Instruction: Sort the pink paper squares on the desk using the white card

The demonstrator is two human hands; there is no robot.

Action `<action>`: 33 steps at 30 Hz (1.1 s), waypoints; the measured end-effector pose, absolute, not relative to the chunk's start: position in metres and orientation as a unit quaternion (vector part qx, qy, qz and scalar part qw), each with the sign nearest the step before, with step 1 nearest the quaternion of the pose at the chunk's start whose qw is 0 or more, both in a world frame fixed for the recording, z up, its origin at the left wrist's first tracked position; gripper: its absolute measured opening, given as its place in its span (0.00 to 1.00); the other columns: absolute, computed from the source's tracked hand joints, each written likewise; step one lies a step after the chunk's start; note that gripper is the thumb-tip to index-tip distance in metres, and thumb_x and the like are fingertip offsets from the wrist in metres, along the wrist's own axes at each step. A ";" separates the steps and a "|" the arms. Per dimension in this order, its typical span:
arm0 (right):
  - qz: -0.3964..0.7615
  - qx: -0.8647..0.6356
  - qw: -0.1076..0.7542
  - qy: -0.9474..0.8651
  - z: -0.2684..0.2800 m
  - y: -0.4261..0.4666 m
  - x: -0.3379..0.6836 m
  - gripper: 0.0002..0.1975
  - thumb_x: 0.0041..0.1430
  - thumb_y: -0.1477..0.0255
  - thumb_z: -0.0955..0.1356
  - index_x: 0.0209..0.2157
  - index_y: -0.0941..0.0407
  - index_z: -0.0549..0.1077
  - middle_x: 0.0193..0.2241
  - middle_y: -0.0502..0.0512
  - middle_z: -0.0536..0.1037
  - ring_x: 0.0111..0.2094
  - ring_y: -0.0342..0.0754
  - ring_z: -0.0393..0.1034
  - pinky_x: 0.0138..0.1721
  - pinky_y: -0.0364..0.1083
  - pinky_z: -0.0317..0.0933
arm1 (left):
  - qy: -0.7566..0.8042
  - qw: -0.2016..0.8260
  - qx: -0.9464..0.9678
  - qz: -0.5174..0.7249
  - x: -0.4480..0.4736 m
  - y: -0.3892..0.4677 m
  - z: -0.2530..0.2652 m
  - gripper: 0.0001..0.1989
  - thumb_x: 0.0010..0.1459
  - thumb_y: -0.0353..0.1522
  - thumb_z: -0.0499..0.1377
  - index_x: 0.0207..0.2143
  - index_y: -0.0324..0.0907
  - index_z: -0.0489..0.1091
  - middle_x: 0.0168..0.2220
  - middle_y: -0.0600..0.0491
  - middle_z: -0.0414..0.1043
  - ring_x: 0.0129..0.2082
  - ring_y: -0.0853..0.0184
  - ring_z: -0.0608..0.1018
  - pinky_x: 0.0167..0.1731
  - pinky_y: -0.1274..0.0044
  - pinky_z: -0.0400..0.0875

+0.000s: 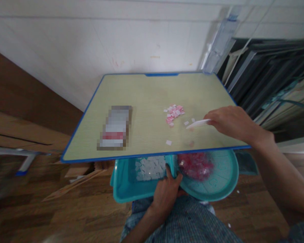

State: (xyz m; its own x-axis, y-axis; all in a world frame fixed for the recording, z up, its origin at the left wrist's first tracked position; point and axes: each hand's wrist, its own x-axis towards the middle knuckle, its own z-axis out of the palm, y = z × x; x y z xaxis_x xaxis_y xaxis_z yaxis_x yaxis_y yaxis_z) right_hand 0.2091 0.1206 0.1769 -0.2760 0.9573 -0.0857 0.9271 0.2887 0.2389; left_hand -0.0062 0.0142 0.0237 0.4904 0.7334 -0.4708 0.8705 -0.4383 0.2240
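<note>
My right hand (225, 123) is closed on a thin white flat strip (199, 124), held low over the pale folding tabletop (147, 91). To its left lies a small heap of pink and white square pieces (175, 113), with a few loose squares near the strip's tip. One white square (168, 142) lies apart near the front edge. Below that edge, my left hand (166, 189) grips where the rectangular teal basin (131, 196) meets a round teal basket (229, 182). White pieces (152, 167) lie in the basin; glossy red-pink items (196, 165) lie in the basket.
A pixelated, phone-like rectangle (115, 127) rests on the tabletop's left side. A clear plastic bottle-like container (219, 44) stands against the wall behind the right corner. Dark flat panels (266, 67) lean at the right, and cardboard (22, 128) is at the left.
</note>
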 end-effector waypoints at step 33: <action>0.019 0.615 0.089 0.783 0.171 0.102 0.245 0.12 0.55 0.71 0.58 0.35 0.54 0.71 0.32 0.56 0.76 0.35 0.53 0.69 0.29 0.45 0.55 | 0.471 0.194 0.850 -0.136 -0.006 0.013 0.020 0.29 0.45 0.49 0.50 0.50 0.48 0.55 0.55 0.29 0.47 0.29 0.60 0.75 0.26 0.70 0.70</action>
State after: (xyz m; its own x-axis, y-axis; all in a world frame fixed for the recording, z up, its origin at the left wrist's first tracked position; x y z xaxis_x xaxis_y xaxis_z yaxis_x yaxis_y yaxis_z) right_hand 0.2448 0.1019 0.1707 -0.2272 0.9668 -0.1170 0.9602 0.2424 0.1389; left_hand -0.0061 0.0134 0.0203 0.5200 0.7473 -0.4138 0.8529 -0.4811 0.2028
